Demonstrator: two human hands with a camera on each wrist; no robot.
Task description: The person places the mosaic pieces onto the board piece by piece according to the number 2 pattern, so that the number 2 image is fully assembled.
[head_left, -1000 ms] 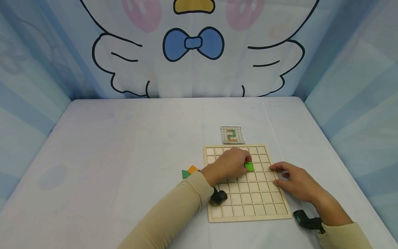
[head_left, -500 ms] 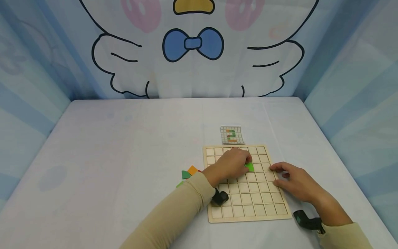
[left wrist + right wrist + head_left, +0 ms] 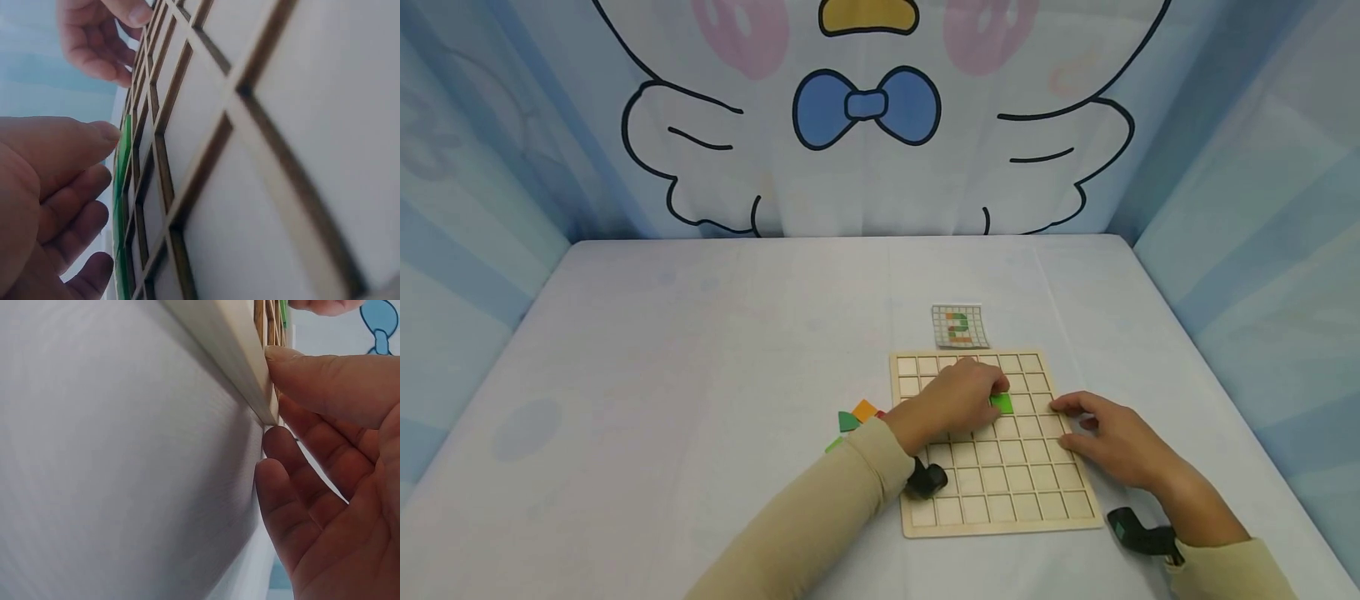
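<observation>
The left hand (image 3: 961, 392) bends over the wooden grid board (image 3: 1000, 530), its thumb and fingertips at a bright green tile (image 3: 1003, 403) lying on the grid. In the left wrist view the thumb (image 3: 94, 140) touches the edge of the green tile (image 3: 125, 140); the other fingers are bent beneath it. A line of green continues below it along the grid. At the board's right edge is the right hand (image 3: 1112, 433), touching the rim with thumb and index finger. Close up in the right wrist view, that thumb (image 3: 312, 375) rests on the rim, with the other fingers extended alongside.
A small pattern card (image 3: 960, 326) with a coloured figure on a grid lies beyond the board. Loose tiles, an orange one (image 3: 864, 409), a dark green one (image 3: 848, 421) and partly hidden others, lie left of the board by the left sleeve (image 3: 820, 517).
Both hands stay almost in place, the left at the green tile and the right at the board's edge. The left forearm shifts very slightly.
</observation>
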